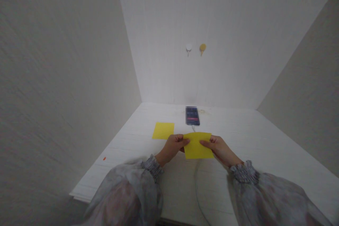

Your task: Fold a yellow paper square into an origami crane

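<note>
Grey sleeves [127,187] are framing my remote view; left hand [174,145] and right hand [220,149] are pinching a yellow sheet [196,148] by opposite sides above the table [235,130], probably holding it flat (a second sheet [163,130] is lying nearby).

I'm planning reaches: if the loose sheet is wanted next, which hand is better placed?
Probably the left hand: it is close to the loose sheet, while the right hand is farther off. Both pinch the other sheet, though.

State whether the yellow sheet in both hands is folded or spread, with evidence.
Spread, it appears: the held sheet shows a broad face, no visible fold, between left hand and right hand.
</note>
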Motion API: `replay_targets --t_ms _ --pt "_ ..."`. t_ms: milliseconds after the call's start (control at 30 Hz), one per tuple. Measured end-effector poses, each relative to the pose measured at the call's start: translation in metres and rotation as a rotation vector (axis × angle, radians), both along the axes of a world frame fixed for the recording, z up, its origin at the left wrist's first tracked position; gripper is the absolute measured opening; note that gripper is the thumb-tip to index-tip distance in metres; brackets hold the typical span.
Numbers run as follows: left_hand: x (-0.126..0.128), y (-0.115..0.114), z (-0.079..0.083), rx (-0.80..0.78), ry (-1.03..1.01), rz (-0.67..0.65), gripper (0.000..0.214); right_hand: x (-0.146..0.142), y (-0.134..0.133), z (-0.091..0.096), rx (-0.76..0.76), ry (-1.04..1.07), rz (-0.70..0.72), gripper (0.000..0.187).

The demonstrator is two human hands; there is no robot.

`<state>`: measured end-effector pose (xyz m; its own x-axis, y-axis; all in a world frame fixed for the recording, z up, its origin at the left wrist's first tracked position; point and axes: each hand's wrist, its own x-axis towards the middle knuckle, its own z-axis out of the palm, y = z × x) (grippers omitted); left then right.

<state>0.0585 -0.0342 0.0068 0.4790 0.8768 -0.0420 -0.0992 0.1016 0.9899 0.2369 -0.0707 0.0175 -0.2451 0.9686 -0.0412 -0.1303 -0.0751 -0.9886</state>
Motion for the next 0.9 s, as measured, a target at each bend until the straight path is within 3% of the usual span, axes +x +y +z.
replay_targets --t_ms 133,200,367,467,567,700,767,900 --pt "-0.010 0.006 0.001 0.037 0.052 0.035 0.023 -0.005 0.001 -0.006 0.051 -0.031 0.021 0.035" --pt "-0.019 0.012 0.000 0.036 0.095 -0.045 0.023 -0.009 0.005 -0.010 0.119 -0.086 0.024 0.031" --pt "-0.039 0.019 -0.002 0.067 0.190 -0.089 0.019 -0.014 0.014 -0.015 0.435 -0.540 -0.090 0.023" --pt "-0.043 0.017 -0.003 0.052 0.215 -0.098 0.019 -0.016 0.014 -0.011 0.547 -0.683 -0.060 0.019" --pt "-0.044 0.013 -0.001 0.037 0.187 -0.059 0.022 -0.018 0.012 -0.008 0.600 -0.713 -0.031 0.022" --pt "-0.041 0.007 0.009 0.004 0.042 0.036 0.028 -0.017 0.012 -0.007 0.730 -0.687 -0.105 0.023" --pt "-0.038 0.003 0.015 -0.056 -0.024 0.083 0.034 -0.014 0.012 -0.008 0.829 -0.690 -0.167 0.023" --pt "-0.031 -0.004 0.022 -0.161 -0.036 0.040 0.027 -0.007 0.010 -0.008 1.071 -0.863 -0.205 0.030"
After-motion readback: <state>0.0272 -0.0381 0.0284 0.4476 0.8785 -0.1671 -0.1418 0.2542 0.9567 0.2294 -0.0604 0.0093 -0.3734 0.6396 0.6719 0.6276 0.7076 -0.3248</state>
